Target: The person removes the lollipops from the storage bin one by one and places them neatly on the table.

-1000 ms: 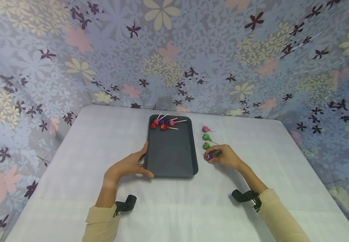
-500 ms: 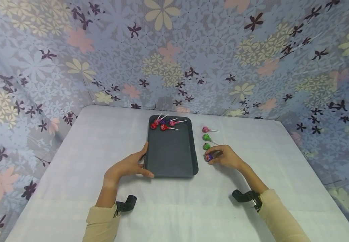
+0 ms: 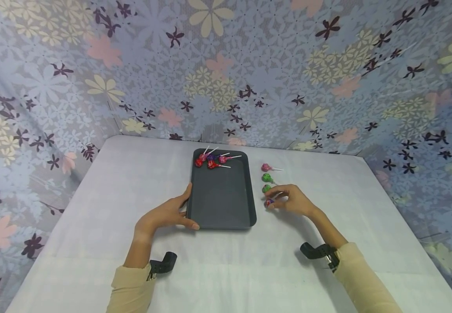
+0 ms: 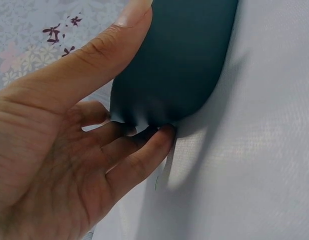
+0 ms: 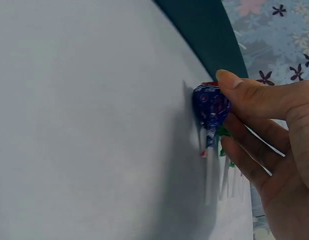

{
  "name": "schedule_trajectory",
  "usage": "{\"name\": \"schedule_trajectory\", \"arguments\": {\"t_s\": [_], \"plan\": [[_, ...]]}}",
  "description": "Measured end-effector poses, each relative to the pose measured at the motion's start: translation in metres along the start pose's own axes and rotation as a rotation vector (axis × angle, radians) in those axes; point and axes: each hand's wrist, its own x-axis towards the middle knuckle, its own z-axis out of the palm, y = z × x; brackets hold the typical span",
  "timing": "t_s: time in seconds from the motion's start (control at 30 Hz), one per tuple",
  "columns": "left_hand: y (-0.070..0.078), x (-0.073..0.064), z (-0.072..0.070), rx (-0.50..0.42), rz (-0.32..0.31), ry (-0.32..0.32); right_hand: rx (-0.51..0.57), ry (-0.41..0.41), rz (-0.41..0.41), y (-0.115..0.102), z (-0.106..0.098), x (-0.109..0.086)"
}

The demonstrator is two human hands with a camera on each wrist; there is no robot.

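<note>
My left hand (image 3: 165, 214) grips the near left corner of a dark grey tray (image 3: 222, 198). In the left wrist view, the thumb (image 4: 114, 47) lies along one side of the tray (image 4: 179, 55) and the curled fingers meet its edge. To the right of the tray, my right hand (image 3: 293, 201) pinches the head of a purple-blue lollipop (image 3: 269, 203). The right wrist view shows that lollipop (image 5: 210, 106) with the thumb on its wrapper and its white stick hanging free. Beyond it are a green lollipop (image 3: 266, 188), partly behind my fingers, another green lollipop (image 3: 266, 177) and a pink lollipop (image 3: 266, 167).
Several lollipops lie bunched at the tray's far end, among them a red lollipop (image 3: 212, 164) and a pink lollipop (image 3: 223, 159). A white cloth (image 3: 226, 274) covers the table. Flowered fabric (image 3: 226, 78) hangs behind and at both sides.
My right fingers have shifted slightly at the purple-blue lollipop, baring more of the gap between thumb and fingers. The left hand and the tray have stayed in place.
</note>
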Motion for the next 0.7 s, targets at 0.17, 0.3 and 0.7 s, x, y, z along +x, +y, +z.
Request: {"name": "schedule_trajectory", "arguments": {"t_s": [0.17,0.3,0.7], "plan": [[-0.002,0.000,0.000,0.006,0.004,-0.004,-0.001,0.014,-0.029,-0.006,-0.003,0.007],[-0.003,0.000,0.001,0.009,0.000,-0.007,-0.001,0.014,-0.053,-0.011,-0.004,0.017],[-0.004,0.001,0.000,0.016,0.018,-0.002,0.029,0.046,-0.056,-0.051,-0.001,0.066]]}}
